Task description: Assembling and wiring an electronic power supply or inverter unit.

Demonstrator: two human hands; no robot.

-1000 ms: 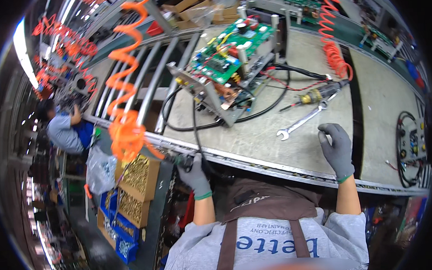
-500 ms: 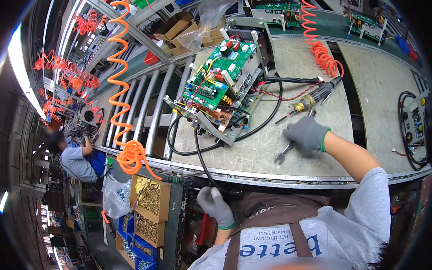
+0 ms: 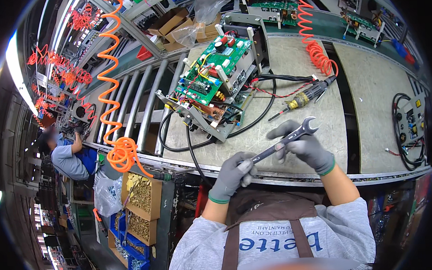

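A silver wrench [image 3: 292, 138] is raised above the near edge of the workbench, slanting up to the right with its open jaw at the upper right. My left hand [image 3: 231, 176], in a grey glove with a green cuff, is closed round the lower end and hides it. On the same shank, nearer the jaw, my gloved right hand [image 3: 315, 153] has its thumb and fingers on either side, some fingers stretched out. Beyond my hands lies a yellow-and-grey pneumatic screwdriver [image 3: 300, 101]. Left of it stands an electronic unit with a green circuit board [image 3: 218, 68], its frame tilted.
Black cables [image 3: 272, 104] loop round the unit. Metal rollers [image 3: 141, 109] run along the left, where an orange coiled hose [image 3: 109, 86] hangs. Boxes of brass screws [image 3: 142, 194] stand lower left. Another unit [image 3: 410, 121] sits far right. A co-worker [image 3: 69, 157] is at the far left.
My right hand has lifted the wrench off the bench and brought it nearer to me. My left hand has come up from below the bench edge and taken hold of its lower end.
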